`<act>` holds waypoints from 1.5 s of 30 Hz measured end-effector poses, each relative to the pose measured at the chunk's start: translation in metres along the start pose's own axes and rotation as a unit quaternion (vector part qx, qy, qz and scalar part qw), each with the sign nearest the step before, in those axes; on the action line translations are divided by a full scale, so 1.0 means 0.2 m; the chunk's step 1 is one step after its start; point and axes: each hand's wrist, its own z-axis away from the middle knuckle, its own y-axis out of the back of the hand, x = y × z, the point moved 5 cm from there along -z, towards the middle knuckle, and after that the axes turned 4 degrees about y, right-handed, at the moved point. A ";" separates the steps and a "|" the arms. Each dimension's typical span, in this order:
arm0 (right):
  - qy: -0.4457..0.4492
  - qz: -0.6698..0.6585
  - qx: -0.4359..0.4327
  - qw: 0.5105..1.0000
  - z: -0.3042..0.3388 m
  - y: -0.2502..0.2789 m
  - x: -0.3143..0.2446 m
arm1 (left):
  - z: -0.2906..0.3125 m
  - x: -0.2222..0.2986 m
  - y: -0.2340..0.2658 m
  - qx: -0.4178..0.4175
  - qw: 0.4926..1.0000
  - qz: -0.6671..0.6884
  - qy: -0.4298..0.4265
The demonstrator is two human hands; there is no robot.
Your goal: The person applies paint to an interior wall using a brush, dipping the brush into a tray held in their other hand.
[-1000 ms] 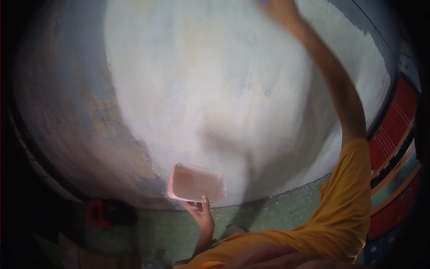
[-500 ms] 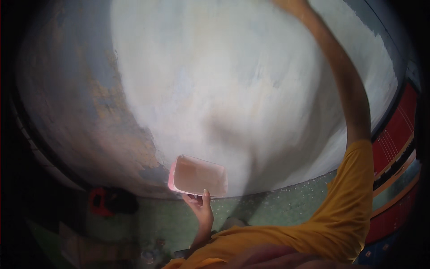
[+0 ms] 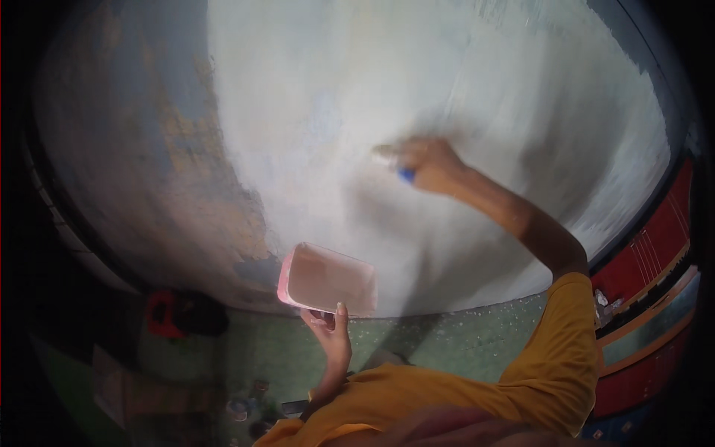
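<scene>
A pink rectangular tub (image 3: 331, 279) with a whitish inside rests in my left hand (image 3: 328, 328). The thumb lies over its near rim and the fingers curl beneath it. In front of the wall (image 3: 298, 186), my right hand (image 3: 433, 165) is closed round a paintbrush (image 3: 386, 151). Its blurred bristle end points left, and a blue part (image 3: 406, 174) shows below the fingers. White paint covers the middle of the wall; grey-blue and ochre patches remain bare at the left. Whether the bristles touch the wall, I cannot tell.
Green speckled floor (image 3: 477, 335) runs along the wall's foot, splashed with white drops. A red and black object (image 3: 182, 314) lies at the lower left. Small containers (image 3: 238, 410) stand near the bottom. Red furniture with wood-coloured edges (image 3: 640, 328) stands at the right.
My right hand has come down from the top edge to mid-wall, bringing the paintbrush into view as the elbow bends. The tub stays in my left hand, slightly higher in the picture.
</scene>
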 end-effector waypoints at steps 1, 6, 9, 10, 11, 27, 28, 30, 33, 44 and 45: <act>-0.041 -0.011 -0.012 0.999 -0.09 0.10 0.10 | 0.00 0.00 0.00 0.005 1.000 0.002 0.003; -0.153 0.221 0.170 0.948 -0.39 0.86 0.51 | 0.02 0.01 -0.01 0.012 1.000 0.007 0.023; -0.037 0.114 0.323 0.939 -0.43 1.02 0.37 | 0.03 -0.01 0.00 0.018 0.999 0.009 0.042; -0.026 0.194 0.263 0.945 -0.42 0.89 0.38 | 0.03 0.00 0.01 0.020 0.999 0.010 0.038; -0.014 0.273 0.202 0.940 -0.38 0.67 0.41 | 0.03 0.00 0.00 0.021 0.999 0.011 0.034; -0.108 0.125 0.322 0.932 -0.43 1.07 0.55 | 0.00 -0.03 -0.02 0.001 1.000 -0.006 0.019; -0.069 0.150 0.342 0.925 -0.46 1.05 0.57 | 0.02 0.00 -0.03 0.016 0.999 0.012 0.029; -0.102 0.204 0.272 0.935 -0.47 0.87 0.56 | 0.01 0.01 -0.02 0.036 0.998 0.033 0.033; 0.024 0.337 0.152 0.929 -0.33 0.31 0.28 | 0.00 0.00 -0.02 0.036 0.998 0.033 0.026; -0.128 0.199 0.271 0.933 -0.62 1.15 0.86 | -0.01 0.02 -0.04 0.023 0.999 0.022 0.007; -0.137 0.149 0.318 0.926 -0.61 1.39 0.57 | -0.01 0.01 -0.03 0.021 0.999 0.036 0.025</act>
